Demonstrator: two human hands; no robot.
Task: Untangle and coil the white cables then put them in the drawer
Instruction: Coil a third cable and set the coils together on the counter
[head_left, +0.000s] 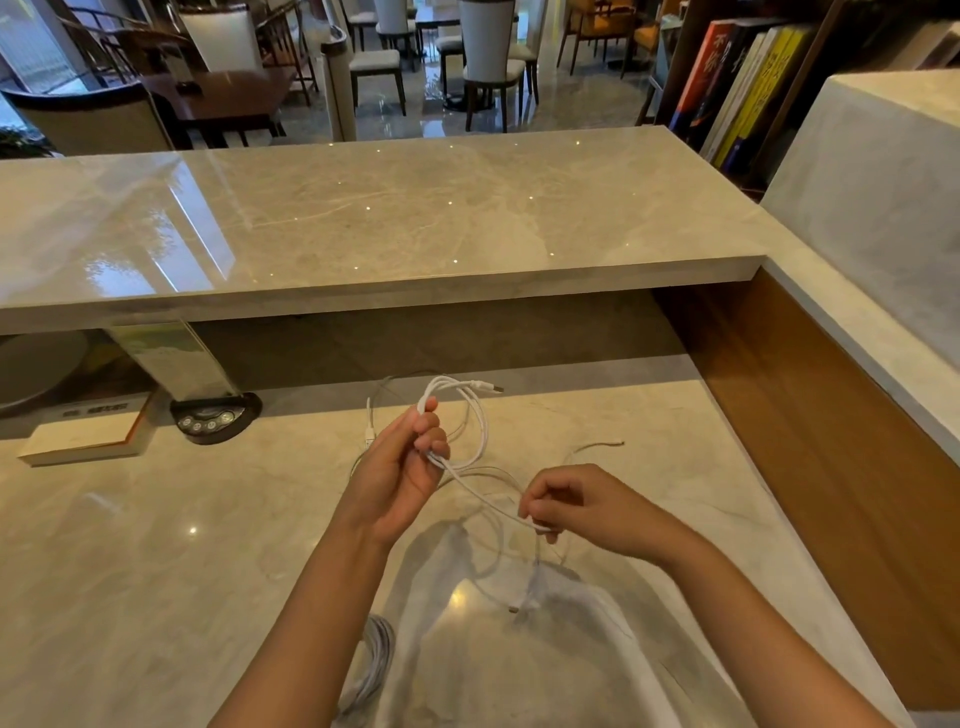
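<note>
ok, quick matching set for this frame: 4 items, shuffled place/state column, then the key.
Items
1. left hand
2. right hand
3. coiled grey cable bundle
4. book

Place/state
A. lies on the lower counter at far left, under the overhang
B. holds white cable loops raised above the counter
C. pinches the cable strand that runs out of the loops
D. lies on the counter at the near edge, beside the left forearm

Pairs: 1-B, 2-C, 3-D, 4-A
</note>
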